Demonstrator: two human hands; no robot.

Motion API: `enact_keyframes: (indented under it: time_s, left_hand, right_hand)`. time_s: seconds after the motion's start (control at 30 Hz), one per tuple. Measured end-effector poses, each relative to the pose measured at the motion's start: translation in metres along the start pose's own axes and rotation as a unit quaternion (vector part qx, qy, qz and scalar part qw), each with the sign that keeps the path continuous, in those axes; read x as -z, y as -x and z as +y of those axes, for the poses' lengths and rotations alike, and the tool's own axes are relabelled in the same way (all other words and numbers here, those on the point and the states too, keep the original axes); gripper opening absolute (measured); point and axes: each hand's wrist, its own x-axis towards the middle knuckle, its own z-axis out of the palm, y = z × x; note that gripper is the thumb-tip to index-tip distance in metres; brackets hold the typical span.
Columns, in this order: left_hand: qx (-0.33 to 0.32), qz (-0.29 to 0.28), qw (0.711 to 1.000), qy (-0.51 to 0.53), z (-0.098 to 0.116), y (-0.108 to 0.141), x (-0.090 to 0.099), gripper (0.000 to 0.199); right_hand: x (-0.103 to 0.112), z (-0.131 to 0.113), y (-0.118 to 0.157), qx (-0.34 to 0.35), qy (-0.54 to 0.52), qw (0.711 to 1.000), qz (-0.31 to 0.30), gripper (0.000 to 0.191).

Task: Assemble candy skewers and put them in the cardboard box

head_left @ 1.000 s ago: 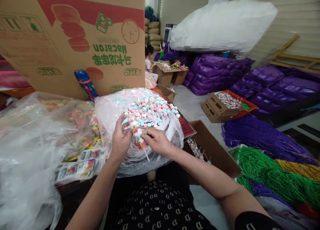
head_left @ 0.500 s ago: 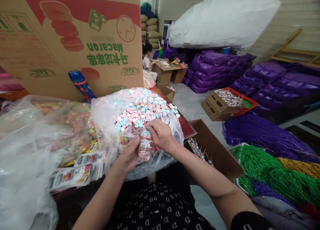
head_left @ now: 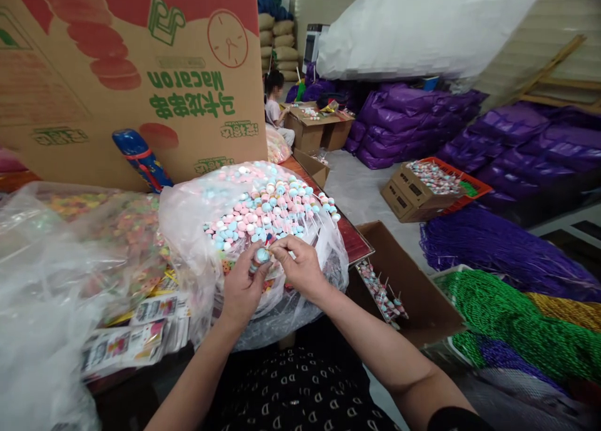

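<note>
My left hand (head_left: 244,284) is closed round a candy skewer in a clear wrapper (head_left: 261,256), its pale blue end facing me. At the wrapper's gathered neck, the fingertips of my right hand (head_left: 303,268) are pinched together. A small dark blue and red bit shows just above those fingertips; I cannot make out what it is. Both hands hover over a large clear plastic bag (head_left: 188,231), full of pink, blue and white macaron-shaped candies (head_left: 244,218). Several candies there are threaded on white sticks.
A big cardboard carton (head_left: 117,106) stands behind the bag, with a blue bottle (head_left: 141,159) before it. Printed packets (head_left: 124,343) lie at left. An open box (head_left: 413,312) with wrapped skewers sits at right, near green twist ties (head_left: 521,318). Another person (head_left: 275,109) sits farther back.
The wrapped candy skewer has tipped from upright, so its end now faces me. Both hands have turned it while staying together, with the right fingers pinching at its neck.
</note>
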Motion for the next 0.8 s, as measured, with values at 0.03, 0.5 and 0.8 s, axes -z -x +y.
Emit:
enact_keyframes:
  time_s: [0.03, 0.5, 0.8]
  left_hand:
    - [-0.025, 0.011, 0.999, -0.018, -0.003, 0.0, -0.002, 0.043]
    - [0.273, -0.185, 0.843, 0.426, 0.006, 0.001, -0.008, 0.055]
    - [0.13, -0.09, 0.966, 0.205, -0.001, -0.006, -0.005, 0.031]
  right_hand:
    - [-0.003, 0.0, 0.002, -0.054, -0.053, 0.997, 0.005, 0.017]
    - [0.016, -0.007, -0.007, -0.2, -0.254, 0.945, 0.055, 0.045]
    - [0.021, 0.012, 0.008, -0.267, -0.329, 0.905, 0.043, 0.043]
